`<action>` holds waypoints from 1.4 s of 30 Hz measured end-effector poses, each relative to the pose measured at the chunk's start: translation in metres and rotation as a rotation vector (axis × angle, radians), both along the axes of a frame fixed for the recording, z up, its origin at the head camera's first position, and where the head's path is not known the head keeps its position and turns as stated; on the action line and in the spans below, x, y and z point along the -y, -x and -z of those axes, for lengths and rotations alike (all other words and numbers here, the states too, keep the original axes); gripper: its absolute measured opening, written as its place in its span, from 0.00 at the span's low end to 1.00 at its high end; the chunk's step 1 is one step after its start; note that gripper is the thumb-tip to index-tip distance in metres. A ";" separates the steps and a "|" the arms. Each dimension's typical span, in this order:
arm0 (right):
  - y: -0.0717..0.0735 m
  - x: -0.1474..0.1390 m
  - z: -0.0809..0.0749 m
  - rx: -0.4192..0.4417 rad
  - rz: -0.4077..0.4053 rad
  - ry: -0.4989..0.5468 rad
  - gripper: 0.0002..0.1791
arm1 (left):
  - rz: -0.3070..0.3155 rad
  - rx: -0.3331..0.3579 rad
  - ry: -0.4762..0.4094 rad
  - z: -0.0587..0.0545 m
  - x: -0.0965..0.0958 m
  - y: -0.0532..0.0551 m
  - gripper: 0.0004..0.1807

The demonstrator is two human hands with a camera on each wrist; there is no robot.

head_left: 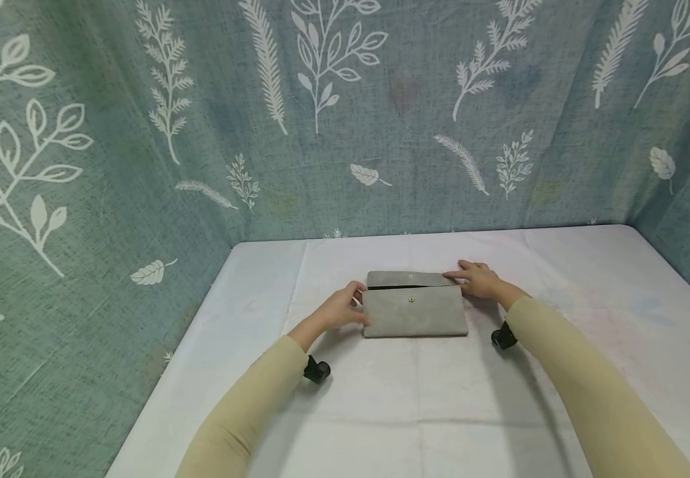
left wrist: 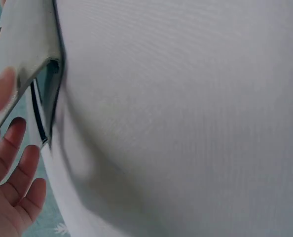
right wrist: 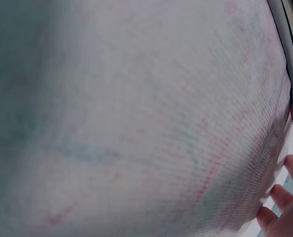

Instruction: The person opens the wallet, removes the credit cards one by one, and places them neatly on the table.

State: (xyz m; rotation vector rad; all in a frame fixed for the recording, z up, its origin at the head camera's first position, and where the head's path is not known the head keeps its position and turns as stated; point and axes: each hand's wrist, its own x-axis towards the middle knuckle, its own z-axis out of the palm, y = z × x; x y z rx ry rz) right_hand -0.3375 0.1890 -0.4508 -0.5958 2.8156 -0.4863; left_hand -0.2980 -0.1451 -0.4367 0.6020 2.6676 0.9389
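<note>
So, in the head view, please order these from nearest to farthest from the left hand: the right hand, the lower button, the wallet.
1. Wallet: touched by the left hand at its left end.
2. Lower button: on the wallet's front, about mid-width.
3. Right hand: farthest, at the wallet's upper right.

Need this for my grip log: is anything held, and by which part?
The grey snap wallet: the left hand pinches its near panel at the left edge. The right hand touches the right end of its far strip; whether it grips is unclear.
</note>
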 end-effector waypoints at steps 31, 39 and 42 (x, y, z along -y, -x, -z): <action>-0.003 -0.002 0.002 0.030 -0.018 0.064 0.25 | -0.075 0.053 -0.166 -0.026 0.001 -0.027 0.12; -0.003 -0.001 0.001 0.022 -0.006 0.040 0.26 | -0.025 0.118 -0.094 -0.029 0.007 -0.034 0.12; -0.003 0.000 0.001 0.019 0.000 0.032 0.26 | 0.003 0.113 -0.056 -0.028 0.009 -0.039 0.12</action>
